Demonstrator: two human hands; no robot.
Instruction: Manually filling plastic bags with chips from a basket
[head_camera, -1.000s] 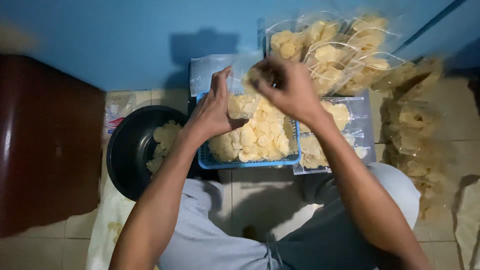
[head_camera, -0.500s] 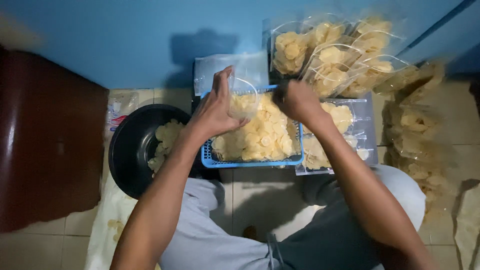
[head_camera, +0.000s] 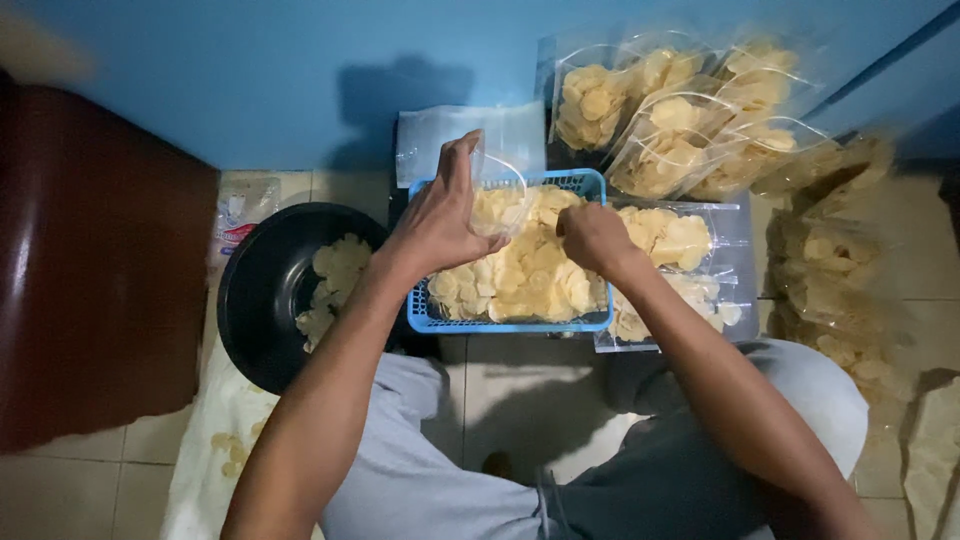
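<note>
Seen from above, a seated person works over a blue plastic basket on a tiled floor, set against a blue wall. The basket is heaped with pale yellow round chips. The left hand grips a clear plastic bag by its mouth, thumb and fingers pinching the rim so that the opening is held wide over the far left part of the basket; a few chips show through the bag's wall. The right hand is lowered into the chips at the basket's right side, fingers curled into the heap; whether it has closed on any chips cannot be told. To the left of the basket, touching or just beside it, stands a black round basin with a small heap of the same chips inside. Behind the basket lies a flat stack of empty clear bags. To the right of the basket, filled bags of chips lie flat on the floor, and more filled bags lean against the wall behind them. Further right, another pile of filled bags is blurred. A dark brown piece of furniture stands at the far left.
</note>
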